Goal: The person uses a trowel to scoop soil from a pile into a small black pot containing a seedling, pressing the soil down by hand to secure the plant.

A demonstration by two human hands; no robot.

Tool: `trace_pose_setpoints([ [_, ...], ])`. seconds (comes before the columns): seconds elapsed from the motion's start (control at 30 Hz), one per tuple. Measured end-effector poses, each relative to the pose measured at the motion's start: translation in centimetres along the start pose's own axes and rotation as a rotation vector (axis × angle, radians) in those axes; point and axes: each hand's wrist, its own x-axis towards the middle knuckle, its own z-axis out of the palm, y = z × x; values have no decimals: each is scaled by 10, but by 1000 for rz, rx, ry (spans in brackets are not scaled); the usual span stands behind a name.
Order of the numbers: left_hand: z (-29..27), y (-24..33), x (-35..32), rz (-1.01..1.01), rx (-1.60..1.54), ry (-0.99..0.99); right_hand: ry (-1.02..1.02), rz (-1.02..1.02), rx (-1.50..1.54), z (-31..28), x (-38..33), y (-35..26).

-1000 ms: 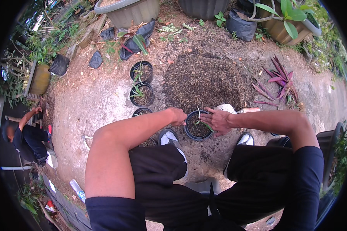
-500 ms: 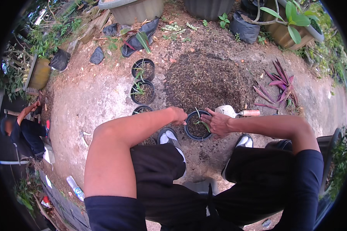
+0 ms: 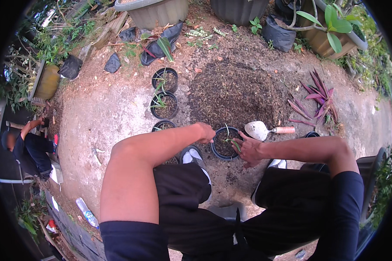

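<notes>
Between my feet a round black plant pot holds dark soil and a small green plant with narrow leaves. My left hand is at the pot's left rim, its fingers curled together against the edge and partly hidden behind the back of the hand. On the opposite side my right hand lies with fingers spread, some reaching over the rim beside a green leaf. Just beyond that hand a trowel with a pale, soil-marked blade and a wooden handle rests on the ground.
A wide patch of loose dark soil spreads ahead. Potted seedlings line up at its left. Uprooted purple plants lie right. Large planters stand at the back. A plastic bottle lies left, near another person sitting.
The view has shifted slightly, so the scene sits a little further right. My right hand has moved slightly off the trowel's blade, which shows more fully. Both hands stay at the pot.
</notes>
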Motion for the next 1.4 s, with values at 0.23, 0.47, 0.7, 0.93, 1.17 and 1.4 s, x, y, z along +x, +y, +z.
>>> trace_pose_setpoints([
  [0.23,-3,0,0,8,8,4,42,-1,-63,10,2,1],
  [0.47,8,-7,8,-26,-22,-25,-36,-43,1,-27,-11,22],
  [0.7,1,-2,7,-3,7,0,158,16,-233,11,-5,13],
  [0.93,-2,-1,-2,5,-23,18,8,-52,-133,0,1,15],
  [1.17,10,-8,13,-22,-26,-5,523,-21,-37,1,-26,28],
  [1.4,6,-6,7,-10,-25,18,670,-37,-75,28,-43,25],
])
